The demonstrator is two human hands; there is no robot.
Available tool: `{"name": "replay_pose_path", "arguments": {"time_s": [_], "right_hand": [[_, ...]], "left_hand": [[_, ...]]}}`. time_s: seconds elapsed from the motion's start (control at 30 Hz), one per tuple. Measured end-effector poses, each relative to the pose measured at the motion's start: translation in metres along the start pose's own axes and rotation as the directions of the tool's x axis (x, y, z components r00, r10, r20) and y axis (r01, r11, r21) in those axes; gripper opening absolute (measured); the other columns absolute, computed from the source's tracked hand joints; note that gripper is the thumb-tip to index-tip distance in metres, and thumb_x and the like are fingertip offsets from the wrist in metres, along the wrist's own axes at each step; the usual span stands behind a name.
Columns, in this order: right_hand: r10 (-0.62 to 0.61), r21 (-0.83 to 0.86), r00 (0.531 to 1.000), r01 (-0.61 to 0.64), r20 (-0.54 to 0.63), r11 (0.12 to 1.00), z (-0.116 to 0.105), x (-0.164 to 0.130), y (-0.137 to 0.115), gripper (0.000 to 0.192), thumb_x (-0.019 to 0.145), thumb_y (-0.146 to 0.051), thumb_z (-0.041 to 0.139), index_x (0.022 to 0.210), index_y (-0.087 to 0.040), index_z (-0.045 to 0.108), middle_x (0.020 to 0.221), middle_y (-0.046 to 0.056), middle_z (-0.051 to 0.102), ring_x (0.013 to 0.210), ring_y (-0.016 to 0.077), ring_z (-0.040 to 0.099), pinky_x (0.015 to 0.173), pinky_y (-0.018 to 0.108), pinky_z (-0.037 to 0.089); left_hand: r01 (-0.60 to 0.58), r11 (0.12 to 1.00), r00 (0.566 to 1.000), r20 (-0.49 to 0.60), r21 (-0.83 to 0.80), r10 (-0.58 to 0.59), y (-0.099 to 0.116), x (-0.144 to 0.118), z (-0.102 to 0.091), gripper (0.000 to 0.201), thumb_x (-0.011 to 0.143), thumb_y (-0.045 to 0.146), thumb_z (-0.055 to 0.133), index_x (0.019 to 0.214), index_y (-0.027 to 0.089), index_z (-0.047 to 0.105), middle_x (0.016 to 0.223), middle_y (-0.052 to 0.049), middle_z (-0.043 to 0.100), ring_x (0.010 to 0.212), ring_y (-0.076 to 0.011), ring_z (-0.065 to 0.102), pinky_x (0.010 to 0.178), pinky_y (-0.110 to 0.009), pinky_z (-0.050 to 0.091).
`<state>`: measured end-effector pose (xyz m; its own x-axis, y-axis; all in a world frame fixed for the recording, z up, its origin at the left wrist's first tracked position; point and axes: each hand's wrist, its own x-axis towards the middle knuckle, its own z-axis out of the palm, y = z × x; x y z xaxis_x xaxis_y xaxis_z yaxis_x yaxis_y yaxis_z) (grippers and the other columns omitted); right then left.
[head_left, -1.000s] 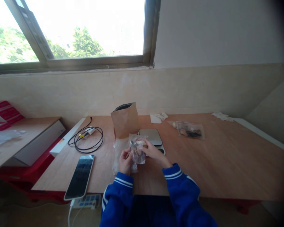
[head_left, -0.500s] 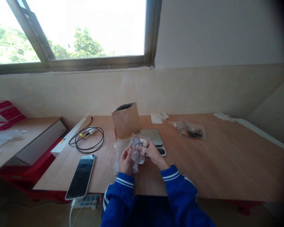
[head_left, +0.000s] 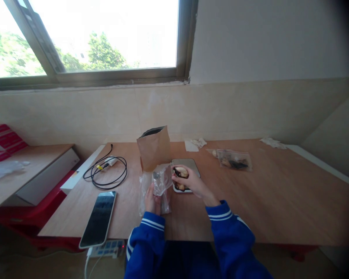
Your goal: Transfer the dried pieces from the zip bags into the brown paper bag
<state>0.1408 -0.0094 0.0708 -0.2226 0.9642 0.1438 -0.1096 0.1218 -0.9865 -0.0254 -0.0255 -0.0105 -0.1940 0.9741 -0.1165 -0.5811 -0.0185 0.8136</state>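
Over the scale [head_left: 191, 164], dark pieces [head_left: 180, 173] in the right hand's [head_left: 188, 181] clenched grip; clear bag [head_left: 160, 183] in left hand [head_left: 151, 200].

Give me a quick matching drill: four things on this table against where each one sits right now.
Things:
1. phone
2. black cable
3. brown paper bag
4. clear packet

Places:
A. coiled left of the paper bag
B. far right side, lying flat
C. near left edge, screen up
D. upright behind the left hand and right hand

Pairs: 1-C, 2-A, 3-D, 4-B
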Motion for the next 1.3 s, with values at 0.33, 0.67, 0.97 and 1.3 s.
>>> {"name": "replay_pose_path", "arguments": {"time_s": [0.33,0.67,0.97,1.3], "right_hand": [[-0.599,-0.280,0.745,0.533,-0.293,0.799,0.018,0.136,-0.093,0.040,0.070,-0.035,0.071,0.102,-0.017,0.054,0.098,0.005,0.062,0.092,0.0173,0.059,0.086,0.030,0.049],[-0.796,-0.619,0.604,0.615,-0.028,0.488,0.061,0.191,-0.093,0.029,0.082,-0.017,0.056,0.109,-0.022,0.049,0.109,0.006,0.054,0.106,0.0190,0.052,0.096,0.033,0.041],[-0.743,-0.599,0.668,0.614,0.049,0.513,0.057,0.183,-0.064,0.028,0.080,-0.019,0.058,0.107,-0.020,0.050,0.108,0.008,0.057,0.105,0.0206,0.054,0.094,0.032,0.041],[-0.658,-0.577,0.747,0.581,0.098,0.573,0.023,0.179,-0.060,0.039,0.084,-0.037,0.058,0.117,-0.017,0.056,0.118,0.011,0.062,0.108,0.0223,0.057,0.094,0.035,0.043]], "left_hand": [[0.076,0.997,0.996,-0.042,-0.025,-0.077,0.010,-0.007,0.011,0.018,0.081,0.036,0.059,0.088,0.022,0.069,0.103,-0.008,0.071,0.107,-0.0235,0.063,0.089,-0.035,0.052],[0.106,0.994,0.992,-0.066,0.000,-0.106,0.001,-0.003,0.001,0.013,0.079,0.031,0.062,0.087,0.022,0.066,0.102,-0.008,0.070,0.101,-0.0226,0.065,0.084,-0.035,0.052],[0.101,0.994,0.993,-0.061,0.045,-0.099,-0.001,-0.002,0.000,0.018,0.081,0.032,0.059,0.093,0.021,0.065,0.105,-0.008,0.070,0.101,-0.0231,0.064,0.079,-0.031,0.052],[0.128,0.991,0.989,-0.067,-0.049,-0.131,-0.001,-0.003,-0.003,0.018,0.078,0.029,0.063,0.092,0.017,0.065,0.100,-0.009,0.069,0.089,-0.0188,0.065,0.072,-0.028,0.053]]}}
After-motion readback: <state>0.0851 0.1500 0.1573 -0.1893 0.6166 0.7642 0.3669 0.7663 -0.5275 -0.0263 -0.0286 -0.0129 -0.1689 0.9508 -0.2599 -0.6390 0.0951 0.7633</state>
